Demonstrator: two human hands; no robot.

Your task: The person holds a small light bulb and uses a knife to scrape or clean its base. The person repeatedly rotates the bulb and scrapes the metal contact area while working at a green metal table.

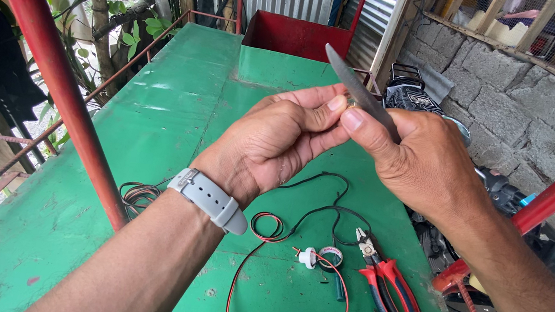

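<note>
Knife: gripped in right hand, blade up-left, set against a small item pinched in left hand, too hidden to identify. Wire, pliers: within reach on table.

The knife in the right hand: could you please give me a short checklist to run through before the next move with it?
1. Right hand has a firm grip on the knife: ok.
2. Blade angled up and away from the body: ok.
3. Left hand thumb clear of the blade: not ok, it sits right beside it.
4. What the left fingers pinch: cannot tell, too small.
5. Red-handled pliers lying within reach on the green tabletop: ok.
6. Red and black wire clear of both hands: ok.
</note>
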